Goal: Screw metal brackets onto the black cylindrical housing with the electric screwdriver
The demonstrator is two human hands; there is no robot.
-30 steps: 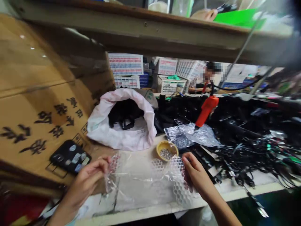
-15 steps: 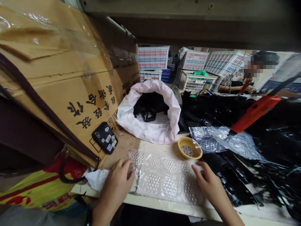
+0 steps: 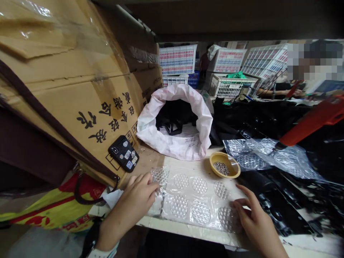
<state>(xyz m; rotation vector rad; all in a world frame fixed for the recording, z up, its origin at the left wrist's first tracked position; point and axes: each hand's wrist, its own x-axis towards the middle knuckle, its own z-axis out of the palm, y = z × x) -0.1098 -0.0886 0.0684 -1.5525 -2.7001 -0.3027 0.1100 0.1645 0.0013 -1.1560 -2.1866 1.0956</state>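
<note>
1 head camera looks forward and down from close above the bench (image 3: 182, 231), left hand (image 3: 131, 208) at 7 o'clock, right hand (image 3: 256, 225) at 5 o'clock.

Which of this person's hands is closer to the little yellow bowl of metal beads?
Right. The right hand is just in front of the yellow bowl, at the bubble-wrap sheet's right edge; the left hand is farther away, at that sheet's left end.
</note>
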